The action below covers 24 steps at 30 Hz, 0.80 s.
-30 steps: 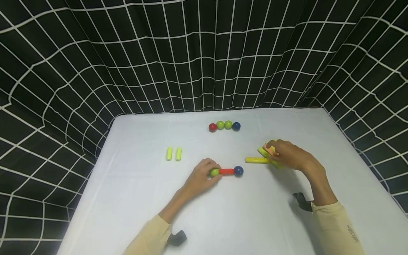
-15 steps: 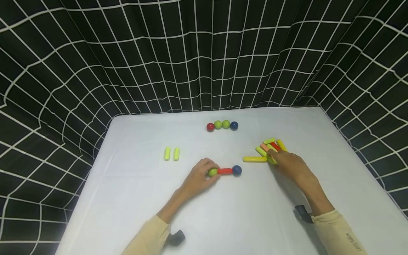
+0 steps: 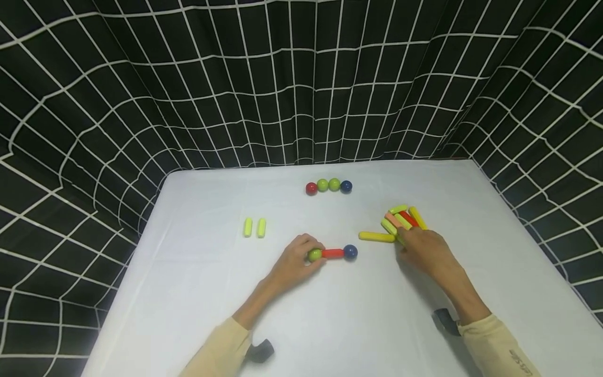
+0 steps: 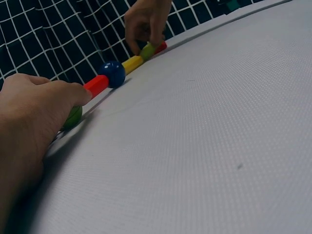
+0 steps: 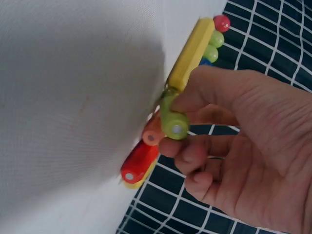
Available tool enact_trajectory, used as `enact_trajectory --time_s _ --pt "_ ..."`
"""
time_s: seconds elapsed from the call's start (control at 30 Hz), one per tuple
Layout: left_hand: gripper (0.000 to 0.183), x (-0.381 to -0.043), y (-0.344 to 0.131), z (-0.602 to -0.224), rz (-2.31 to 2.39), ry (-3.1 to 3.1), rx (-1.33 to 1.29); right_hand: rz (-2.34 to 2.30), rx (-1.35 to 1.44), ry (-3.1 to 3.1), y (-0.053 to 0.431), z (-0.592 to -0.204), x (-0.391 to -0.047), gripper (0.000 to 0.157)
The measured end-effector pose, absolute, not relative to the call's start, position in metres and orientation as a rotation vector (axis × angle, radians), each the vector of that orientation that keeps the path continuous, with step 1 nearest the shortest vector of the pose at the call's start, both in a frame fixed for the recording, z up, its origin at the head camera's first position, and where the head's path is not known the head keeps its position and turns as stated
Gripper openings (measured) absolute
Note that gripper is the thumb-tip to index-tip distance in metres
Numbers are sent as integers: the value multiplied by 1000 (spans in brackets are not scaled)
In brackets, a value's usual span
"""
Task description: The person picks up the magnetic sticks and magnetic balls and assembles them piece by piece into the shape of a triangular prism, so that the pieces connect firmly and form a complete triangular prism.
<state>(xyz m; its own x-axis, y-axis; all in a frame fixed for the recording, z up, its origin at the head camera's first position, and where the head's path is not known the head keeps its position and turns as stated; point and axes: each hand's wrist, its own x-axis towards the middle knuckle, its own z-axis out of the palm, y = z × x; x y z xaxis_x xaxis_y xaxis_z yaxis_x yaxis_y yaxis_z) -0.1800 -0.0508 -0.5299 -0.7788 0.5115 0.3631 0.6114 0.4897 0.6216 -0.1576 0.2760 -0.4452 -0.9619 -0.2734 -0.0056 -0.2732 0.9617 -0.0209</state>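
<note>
Glossy ball row (image 3: pixel 324 185), lined up close together: red, green, green, dark blue from left to right. In front of the ball row and off to its left, two short pale yellow-green rods (image 3: pixel 248 227), side by side, parallel, with a narrow gap between. Underneath the ball row, a white-covered table (image 3: pixel 348 314), its far edge just behind. Behind the ball row and round to both its sides, a black curtain (image 3: pixel 301 78) with white grid lines, bent wavy along the folds.
</note>
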Motion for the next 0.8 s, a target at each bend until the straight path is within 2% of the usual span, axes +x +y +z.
enact_trajectory --time_s 0.07,0.23,0.37,0.57,0.7,0.8 --pt "23 -179 -51 -530 -1152 -2604 -980 -4 -415 3090 275 -444 -157 17" --pt "23 -179 -51 -530 -1153 -2584 -993 35 -339 3003 272 -436 -156 26" --pt "22 -179 -52 -528 -1141 -2580 -996 -2 -353 3042 270 -431 -156 22" --pt "22 -178 -53 -528 -1128 -2562 -998 -620 -401 2999 250 -431 -167 40" --pt "21 -179 -53 -528 -1118 -2547 -1016 -935 -426 2860 227 -433 -177 41" --pt "20 -179 -52 -528 -1123 -2536 -1026 -983 -420 2809 211 -436 -185 45"
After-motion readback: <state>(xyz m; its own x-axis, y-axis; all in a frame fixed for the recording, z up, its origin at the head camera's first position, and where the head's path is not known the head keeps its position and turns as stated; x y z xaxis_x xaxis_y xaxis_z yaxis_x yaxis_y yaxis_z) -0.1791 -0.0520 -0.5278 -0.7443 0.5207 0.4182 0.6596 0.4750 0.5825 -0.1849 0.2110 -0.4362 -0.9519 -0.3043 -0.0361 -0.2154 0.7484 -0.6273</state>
